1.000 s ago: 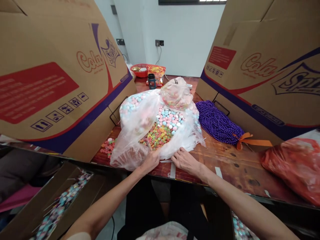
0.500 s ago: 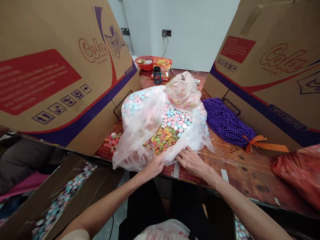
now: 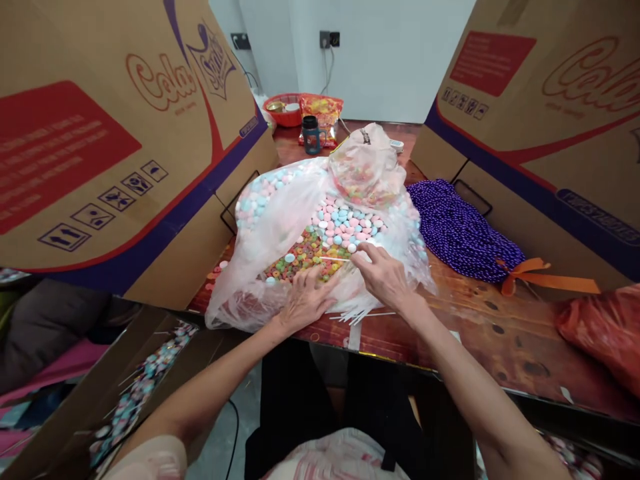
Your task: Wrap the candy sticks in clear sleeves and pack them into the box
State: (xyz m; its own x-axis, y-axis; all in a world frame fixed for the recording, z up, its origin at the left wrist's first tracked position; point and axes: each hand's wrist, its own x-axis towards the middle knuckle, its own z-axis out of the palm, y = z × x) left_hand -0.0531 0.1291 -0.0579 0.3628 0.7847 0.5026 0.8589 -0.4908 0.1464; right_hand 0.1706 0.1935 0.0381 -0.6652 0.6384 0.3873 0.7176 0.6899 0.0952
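A clear plastic bag (image 3: 280, 230) lies open on the table, with pink, blue and white candies (image 3: 345, 223) in it and colourful ring-shaped pieces (image 3: 300, 260) nearer me. My left hand (image 3: 307, 300) rests with fingers stretched over the near edge of the ring-shaped pieces. My right hand (image 3: 383, 273) is closed in a pinch on a thin white stick (image 3: 334, 259), which points left above the rings. Below my right hand, several loose white sticks (image 3: 357, 313) lie at the table's front edge. A smaller tied bag (image 3: 367, 167) of ring-shaped pieces sits on the far side.
Large cardboard boxes (image 3: 195, 173) (image 3: 505, 147) stand left and right. A purple cord bundle (image 3: 460, 230) with an orange ribbon (image 3: 535, 270) lies right, near a red bag (image 3: 605, 327). Behind are a dark mug (image 3: 311, 137) and a red basket (image 3: 285, 120). Candies fill a lower-left box (image 3: 145, 387).
My right hand has moved up from the table's front edge and now has a white stick. My left hand has shifted forward and flattened over the ring-shaped pieces. More loose sticks show.
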